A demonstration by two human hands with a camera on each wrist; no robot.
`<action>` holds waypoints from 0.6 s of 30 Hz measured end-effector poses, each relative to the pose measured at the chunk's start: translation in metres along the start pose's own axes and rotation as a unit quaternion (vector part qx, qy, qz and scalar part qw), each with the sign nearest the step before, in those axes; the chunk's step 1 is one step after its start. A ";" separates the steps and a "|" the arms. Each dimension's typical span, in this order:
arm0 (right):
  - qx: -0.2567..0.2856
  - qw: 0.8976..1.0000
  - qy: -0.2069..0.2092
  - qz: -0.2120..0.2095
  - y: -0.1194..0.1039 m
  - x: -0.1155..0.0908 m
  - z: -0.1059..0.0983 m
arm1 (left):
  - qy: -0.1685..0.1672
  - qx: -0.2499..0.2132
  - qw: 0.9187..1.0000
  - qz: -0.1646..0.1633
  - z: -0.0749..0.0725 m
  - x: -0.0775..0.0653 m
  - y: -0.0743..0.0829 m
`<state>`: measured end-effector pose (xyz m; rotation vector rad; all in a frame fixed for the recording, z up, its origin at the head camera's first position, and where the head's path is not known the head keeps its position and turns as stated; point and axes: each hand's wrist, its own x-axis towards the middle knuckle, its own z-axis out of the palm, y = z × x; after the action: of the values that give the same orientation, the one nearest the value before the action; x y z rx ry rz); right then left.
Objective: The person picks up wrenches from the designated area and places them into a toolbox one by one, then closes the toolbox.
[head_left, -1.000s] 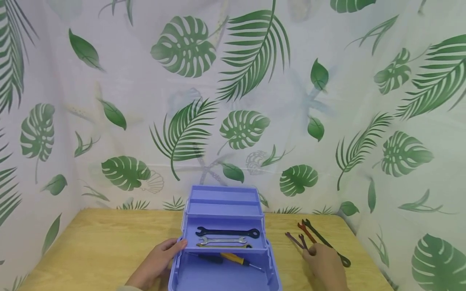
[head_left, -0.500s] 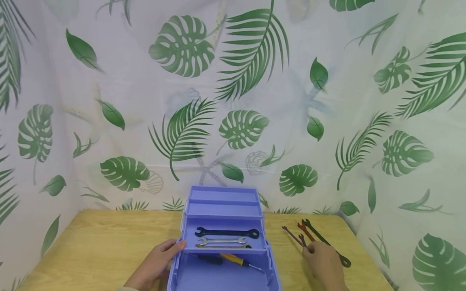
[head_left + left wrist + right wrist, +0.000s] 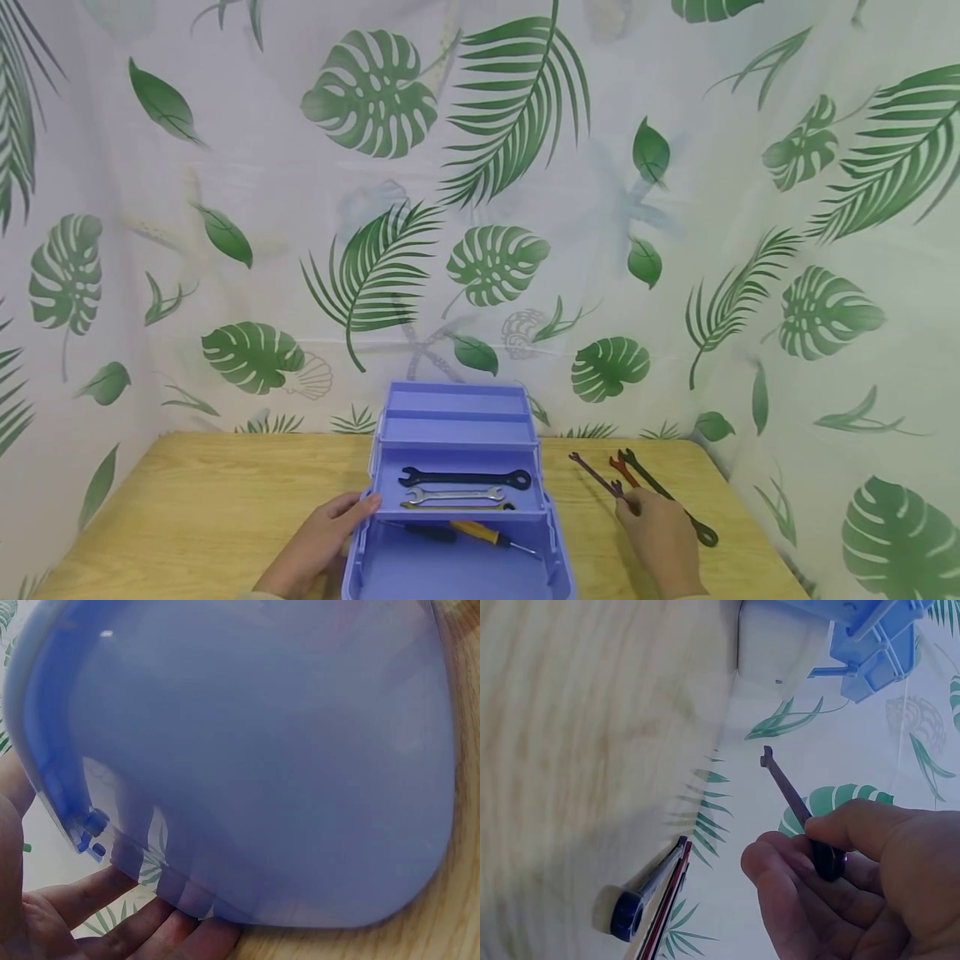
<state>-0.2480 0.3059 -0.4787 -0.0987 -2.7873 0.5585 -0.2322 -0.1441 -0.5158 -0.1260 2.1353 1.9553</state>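
In the head view, a blue-purple toolbox (image 3: 450, 575) stands with its tiers spread. My left hand (image 3: 318, 537) grips its left side, thumb at the tray corner; the left wrist view shows the fingers (image 3: 161, 930) against the outer wall. My right hand (image 3: 660, 537), right of the box, pinches a purple wrench (image 3: 595, 473) between thumb and fingers. In the right wrist view this wrench (image 3: 787, 787) slants up from the grip, raised off the table. Beside that hand lie a red wrench (image 3: 627, 470) and a dark wrench (image 3: 705, 533), partly covered by it.
The upper tray holds a black wrench (image 3: 465, 477), a silver wrench (image 3: 453, 495) and a thin yellow wrench (image 3: 453, 507). Below lie a yellow-handled screwdriver (image 3: 480, 532) and a dark-handled tool (image 3: 433, 532). Leaf-print cloth (image 3: 487, 167) backs the wooden table (image 3: 225, 500).
The purple wrench's far end has swung up and left, away from the red wrench. My right hand has shifted slightly left. My left hand keeps its hold on the toolbox.
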 end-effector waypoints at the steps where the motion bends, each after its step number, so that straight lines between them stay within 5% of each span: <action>1: 0.001 1.000 0.001 0.000 0.000 0.000 0.000 | 0.000 -0.001 1.000 -0.001 0.000 0.000 0.000; 18: 0.009 0.999 0.037 -0.025 -0.006 -0.002 0.001 | 0.010 0.008 1.000 -0.003 0.001 -0.002 0.003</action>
<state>-0.2468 0.2998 -0.4781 -0.0457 -2.7052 0.5565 -0.2304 -0.1428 -0.5128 -0.1483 2.1601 1.9403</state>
